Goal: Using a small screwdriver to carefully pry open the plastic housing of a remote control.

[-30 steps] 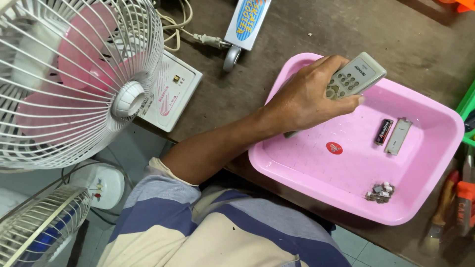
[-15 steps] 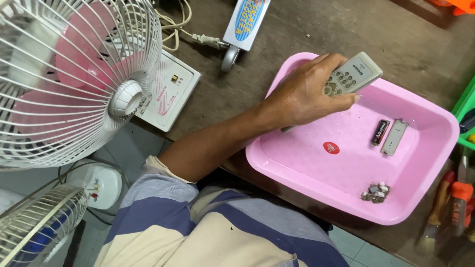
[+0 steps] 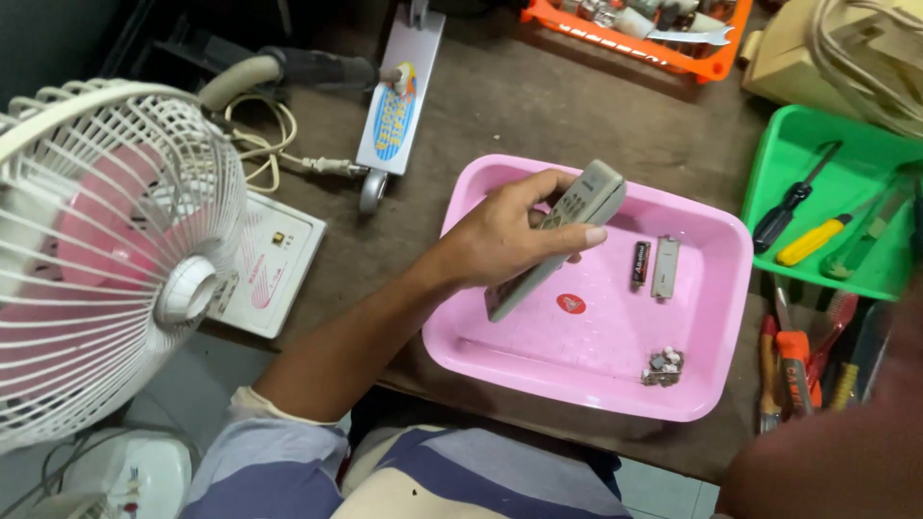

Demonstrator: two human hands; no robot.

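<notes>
Remote control [image 3: 558, 240] is being held slanted over the pink tray [image 3: 711, 384], fingers of the left hand [image 3: 505, 235] being wrapped around it. Its long side is being pointed up and away. The right hand is not being seen clearly, so its state cannot be told.

Head camera looks down, close, over workbench [image 3: 500, 106].

Dark brown wooden table [image 3: 538, 106], worn and scuffed, under even light. Pale grey floor [image 3: 187, 384] below its near edge. Black shadow [image 3: 58, 38] at upper left.

Brown table [image 3: 538, 111]; pink tray [image 3: 716, 389]; green tray [image 3: 784, 144].
</notes>
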